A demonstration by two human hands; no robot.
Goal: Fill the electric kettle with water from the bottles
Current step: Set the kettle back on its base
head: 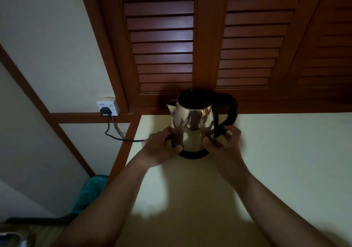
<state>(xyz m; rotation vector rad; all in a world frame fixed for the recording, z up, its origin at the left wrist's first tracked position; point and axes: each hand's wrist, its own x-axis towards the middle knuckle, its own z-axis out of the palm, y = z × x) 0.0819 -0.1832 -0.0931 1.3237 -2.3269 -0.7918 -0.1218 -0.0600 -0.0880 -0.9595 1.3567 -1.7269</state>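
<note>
Both hands are on it: the left hand (162, 148) curls round the lower left flank of the shiny steel electric kettle with black lid and handle (192, 123), thumb at the front of the round black power base (192, 154) beneath it. The right hand (225, 143) grips the other side, thumb on the steel, fingers hooked at the handle's foot. The kettle sits upright on its base, on the pale cream tabletop (276, 151). Left of the kettle, a black cord (123, 140) runs to a black plug (104, 111) in a white wall socket (109, 103). Behind the kettle stand brown louvred wooden shutters (162, 37).
</note>
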